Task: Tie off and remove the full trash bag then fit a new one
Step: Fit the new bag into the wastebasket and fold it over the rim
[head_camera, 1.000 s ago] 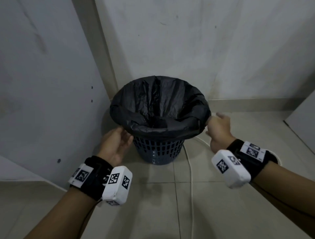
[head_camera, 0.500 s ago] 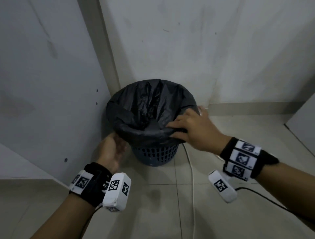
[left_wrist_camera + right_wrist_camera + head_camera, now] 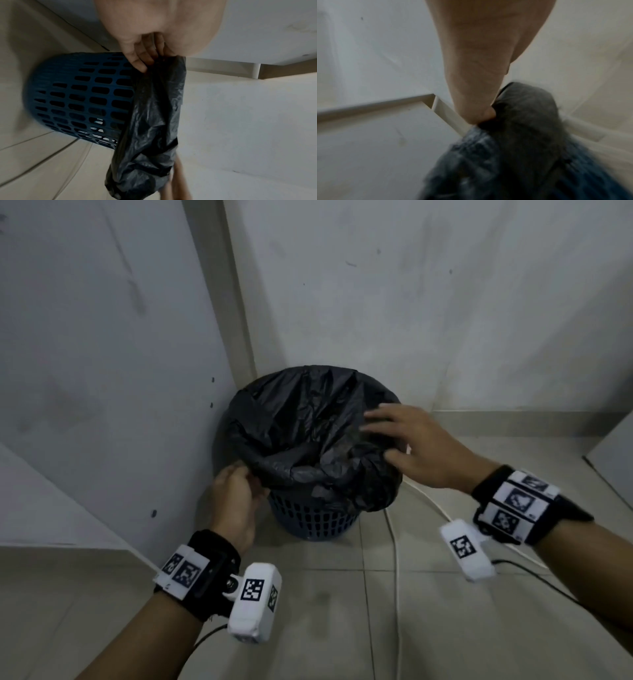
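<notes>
The black trash bag sits in the blue slotted bin on the tiled floor, in the corner where two walls meet. Its edge is pulled off the rim on the near side. My left hand pinches that loosened edge, fingers curled round the plastic. My right hand rests on the bag's right side with fingers spread. A white cable runs along the floor beside the bin.

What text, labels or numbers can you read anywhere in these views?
None readable: no words, brands or numbers.
Left wrist band and camera: black-and-white square code markers only.
Right wrist band and camera: the same.
Trash bag and basket: unmarked.
</notes>
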